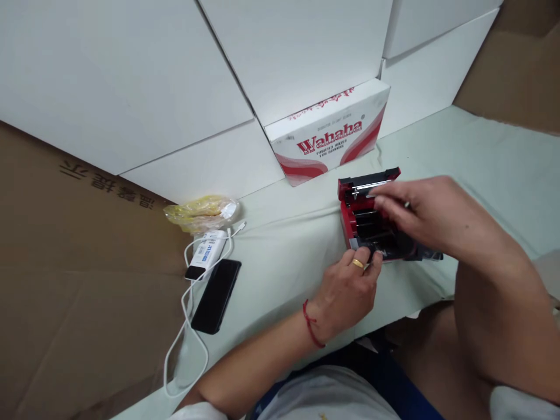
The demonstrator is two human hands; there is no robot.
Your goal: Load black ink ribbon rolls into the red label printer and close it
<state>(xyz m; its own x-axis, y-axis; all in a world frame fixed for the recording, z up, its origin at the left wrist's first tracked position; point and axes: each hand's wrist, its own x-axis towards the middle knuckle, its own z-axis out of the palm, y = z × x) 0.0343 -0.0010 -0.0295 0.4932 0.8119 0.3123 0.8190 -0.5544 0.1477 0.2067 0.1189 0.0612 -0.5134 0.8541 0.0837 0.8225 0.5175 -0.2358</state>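
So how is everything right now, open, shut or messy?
Red case: open.
Black phone: flat, face dark.
White device: lying flat.
White cable: looped, one plug free.
Yellow bag: crumpled.
Wahaha box: standing on edge.
Left hand: holding case's near edge.
Right hand: pinched, contents unclear.

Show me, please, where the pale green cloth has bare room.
Between the black rectangular phone and the red-and-black open case; also right of the right hand, toward the brown cardboard wall. Crowded: the left end, with the white cable, white oblong block and yellow plastic packet.
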